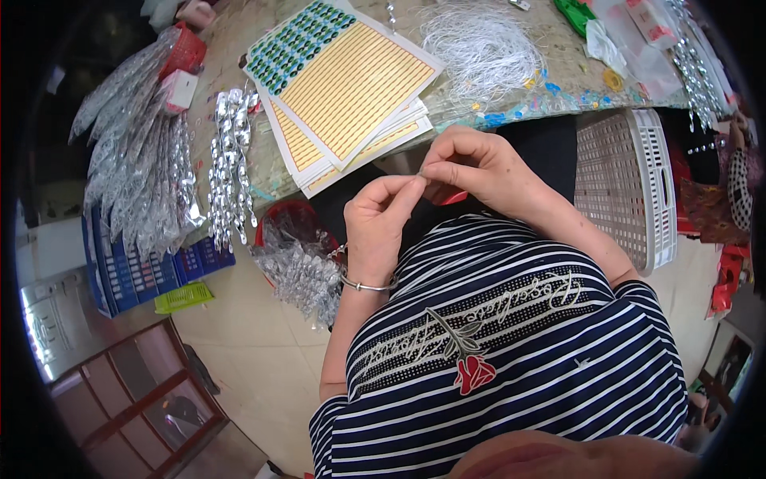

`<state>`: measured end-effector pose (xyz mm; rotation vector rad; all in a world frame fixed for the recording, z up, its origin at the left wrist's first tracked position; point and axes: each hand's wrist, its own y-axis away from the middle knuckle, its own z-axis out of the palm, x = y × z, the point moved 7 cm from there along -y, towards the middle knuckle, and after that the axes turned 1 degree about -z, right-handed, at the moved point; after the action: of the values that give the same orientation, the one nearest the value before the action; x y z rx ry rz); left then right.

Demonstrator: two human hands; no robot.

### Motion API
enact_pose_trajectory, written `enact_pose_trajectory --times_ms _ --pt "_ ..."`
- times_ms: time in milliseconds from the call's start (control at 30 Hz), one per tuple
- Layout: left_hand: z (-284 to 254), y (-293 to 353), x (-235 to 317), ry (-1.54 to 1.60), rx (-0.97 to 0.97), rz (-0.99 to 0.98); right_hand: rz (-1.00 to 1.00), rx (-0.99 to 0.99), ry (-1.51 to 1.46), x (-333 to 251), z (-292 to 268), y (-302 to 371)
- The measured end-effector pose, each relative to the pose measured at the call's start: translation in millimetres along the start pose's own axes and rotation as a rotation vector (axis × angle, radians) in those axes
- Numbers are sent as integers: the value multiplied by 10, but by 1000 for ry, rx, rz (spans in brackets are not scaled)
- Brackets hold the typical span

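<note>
My left hand [377, 219] and my right hand [481, 169] meet in front of the table edge, above my lap. Thumb and forefinger of each are pinched together, their tips almost touching. Whatever sits between the fingertips is too small to make out. Just beyond them lie sticker sheets [351, 92], printed with yellow striped rows and blue-green oval gems, stacked askew on the table. A loose heap of white strings [481, 52] is spread behind my right hand. Shiny silver bead strands [231, 164] hang over the table edge to the left.
Clear-bagged silver strands [140, 152] drape off the table's left end. Below, a red basket [279, 215] holds more bagged strands [307, 275]. A white plastic crate [626, 188] stands to the right. More silver strands [692, 68] hang at the far right, near a green object [574, 14].
</note>
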<state>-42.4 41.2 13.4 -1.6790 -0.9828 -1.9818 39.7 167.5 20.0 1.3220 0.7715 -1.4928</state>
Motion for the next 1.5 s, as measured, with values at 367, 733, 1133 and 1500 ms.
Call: enact_pose_trajectory --times_ms 367,733,1133,1500 --pt "142 -55 -161 -157 -272 -123 -213 185 267 -1 -125 361" --pt "188 -247 -336 -179 -304 -217 -194 121 298 129 -296 195" --pt "192 134 -425 64 87 -292 266 -392 -154 50 -235 -126" --pt "24 186 -310 -14 -195 -142 228 -191 -488 191 -77 4"
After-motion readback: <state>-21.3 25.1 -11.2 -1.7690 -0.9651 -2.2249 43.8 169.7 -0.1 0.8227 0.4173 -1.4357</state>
